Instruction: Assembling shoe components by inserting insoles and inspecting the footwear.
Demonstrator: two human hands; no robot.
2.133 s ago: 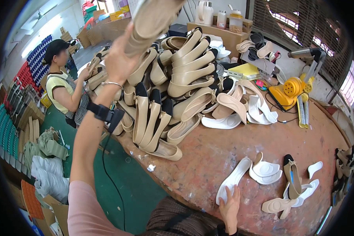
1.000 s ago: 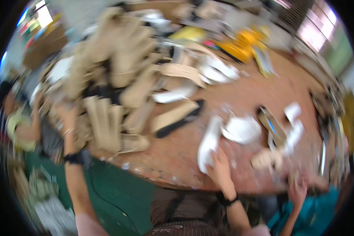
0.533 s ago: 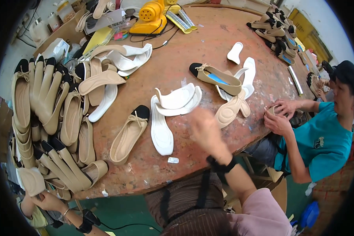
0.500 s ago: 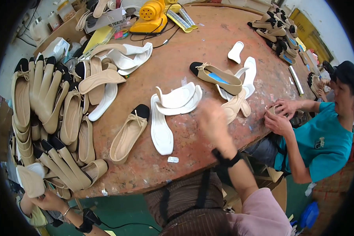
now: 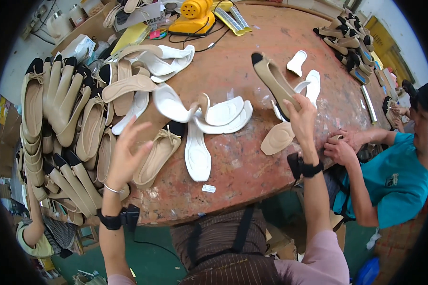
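My right hand (image 5: 301,118) grips the heel end of a beige ballet flat (image 5: 274,78) with a black toe, raised above the table with the toe pointing away. My left hand (image 5: 128,159) has its fingers spread and holds nothing. It is over the left side of the table, beside another beige flat (image 5: 152,164) that lies sole down. A curved white-and-beige insole (image 5: 172,105), blurred, is beyond my left hand, close to a group of white insoles (image 5: 223,114). Below the raised shoe lies a beige insole (image 5: 277,138).
Stacked beige flats (image 5: 64,111) crowd the table's left side, with loose insoles (image 5: 128,88) beside them. A yellow machine (image 5: 195,16) with cables stands at the back. More shoes (image 5: 349,42) lie far right. A co-worker in a teal shirt (image 5: 390,183) handles something at the right edge.
My left hand has risen from the lower left and let go of an insole, now farther over the table. My right hand has picked up the beige flat from the insoles at the right.
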